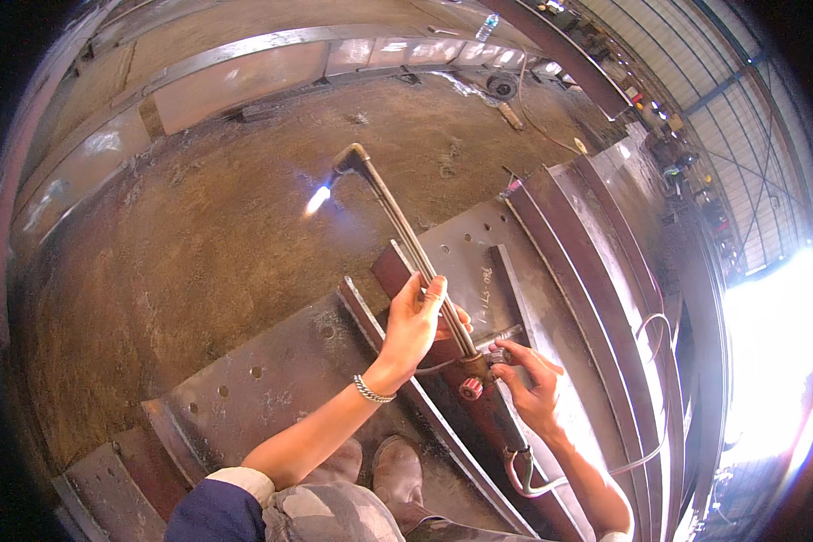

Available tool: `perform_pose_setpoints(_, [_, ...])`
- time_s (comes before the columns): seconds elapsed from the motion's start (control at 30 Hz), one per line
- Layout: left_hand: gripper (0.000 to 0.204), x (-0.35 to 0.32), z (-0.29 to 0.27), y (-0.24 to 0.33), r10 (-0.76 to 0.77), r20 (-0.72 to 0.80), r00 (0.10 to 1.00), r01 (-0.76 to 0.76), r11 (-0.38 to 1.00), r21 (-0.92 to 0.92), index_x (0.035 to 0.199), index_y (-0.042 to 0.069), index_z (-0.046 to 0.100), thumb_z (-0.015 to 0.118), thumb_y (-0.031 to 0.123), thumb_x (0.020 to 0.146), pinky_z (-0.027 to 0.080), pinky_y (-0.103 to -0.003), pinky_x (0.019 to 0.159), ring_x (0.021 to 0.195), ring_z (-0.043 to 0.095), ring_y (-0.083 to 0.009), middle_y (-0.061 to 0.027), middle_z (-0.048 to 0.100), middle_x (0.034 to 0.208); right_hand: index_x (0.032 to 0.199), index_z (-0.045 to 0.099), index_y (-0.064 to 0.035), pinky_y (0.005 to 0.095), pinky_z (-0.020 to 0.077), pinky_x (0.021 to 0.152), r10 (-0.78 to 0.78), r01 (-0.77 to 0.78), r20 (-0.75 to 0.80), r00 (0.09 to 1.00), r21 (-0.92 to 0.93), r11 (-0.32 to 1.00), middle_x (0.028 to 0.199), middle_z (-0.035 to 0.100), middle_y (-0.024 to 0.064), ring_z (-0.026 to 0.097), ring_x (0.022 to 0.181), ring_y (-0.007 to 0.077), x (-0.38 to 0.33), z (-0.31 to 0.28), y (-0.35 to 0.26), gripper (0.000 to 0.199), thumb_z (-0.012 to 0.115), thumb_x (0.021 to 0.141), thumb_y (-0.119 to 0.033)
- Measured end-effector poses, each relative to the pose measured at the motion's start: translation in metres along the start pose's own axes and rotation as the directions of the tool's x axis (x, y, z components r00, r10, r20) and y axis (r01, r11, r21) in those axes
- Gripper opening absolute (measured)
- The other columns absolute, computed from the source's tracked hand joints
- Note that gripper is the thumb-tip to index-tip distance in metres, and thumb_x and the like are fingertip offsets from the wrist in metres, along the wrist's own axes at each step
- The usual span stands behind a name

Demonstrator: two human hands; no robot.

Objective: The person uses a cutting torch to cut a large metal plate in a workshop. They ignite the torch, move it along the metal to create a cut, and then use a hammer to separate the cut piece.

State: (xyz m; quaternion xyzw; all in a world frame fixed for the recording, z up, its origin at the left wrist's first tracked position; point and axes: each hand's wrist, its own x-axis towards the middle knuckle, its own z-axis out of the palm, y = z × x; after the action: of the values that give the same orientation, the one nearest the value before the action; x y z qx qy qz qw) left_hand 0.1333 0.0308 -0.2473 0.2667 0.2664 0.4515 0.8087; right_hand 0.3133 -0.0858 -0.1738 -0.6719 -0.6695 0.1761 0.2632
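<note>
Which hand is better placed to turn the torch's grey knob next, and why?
Probably the right hand: it is at the grey knob, while the left hand grips the lit torch farther up, nearer the flame.

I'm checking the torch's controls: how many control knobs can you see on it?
2: a red knob on the torch, and a darker knob at the right hand. Others may be hidden behind that hand.

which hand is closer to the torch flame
Left. The left hand grips the tubes of the torch, partway back from the flame; the right hand is farther back, by the grey knob.
</note>
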Motion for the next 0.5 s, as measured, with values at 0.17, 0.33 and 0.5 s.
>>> perform_pose_setpoints(0.17, [0.025, -0.0005, 0.0006, 0.0012, 0.001, 0.003, 1.000, -0.001, 1.000, -0.029, 0.104, 0.010, 0.045, 0.046, 0.034, 0.112, 0.063, -0.037, 0.069, 0.075, 0.074, -0.0246, -0.0123, 0.070, 0.083, 0.120, 0.072, -0.0035, 0.0306, 0.0539, 0.084, -0.020, 0.020, -0.022, 1.000, 0.009, 1.000, 0.103, 0.078, 0.0085, 0.072, 0.086, 0.0168, 0.0020, 0.0030, -0.0032, 0.032, 0.077, 0.090, -0.014])
perform_pose_setpoints(0.33, [0.027, -0.0017, 0.0015, 0.0039, -0.001, -0.005, 1.000, 0.001, 1.000, 0.002, 0.102, 0.010, 0.045, 0.046, 0.035, 0.111, 0.063, -0.035, 0.069, 0.076, 0.074, -0.0238, -0.0124, 0.070, 0.083, 0.122, 0.071, -0.0049, 0.0327, 0.0562, 0.080, -0.016, 0.016, 0.016, 1.000, -0.004, 1.000, 0.103, 0.076, 0.0120, 0.074, 0.088, 0.0211, 0.0016, -0.0001, -0.0051, 0.034, 0.078, 0.091, -0.015])
perform_pose_setpoints(0.5, [0.028, -0.0026, 0.0017, 0.0050, 0.002, 0.002, 1.000, -0.002, 1.000, 0.015, 0.102, 0.010, 0.044, 0.046, 0.037, 0.111, 0.063, -0.035, 0.070, 0.076, 0.075, -0.0233, -0.0123, 0.071, 0.083, 0.121, 0.070, -0.0041, 0.0327, 0.0568, 0.079, -0.032, 0.032, 0.007, 0.999, -0.009, 0.999, 0.103, 0.076, 0.0123, 0.074, 0.085, 0.0207, 0.0015, 0.0002, -0.0080, 0.033, 0.077, 0.091, -0.014])
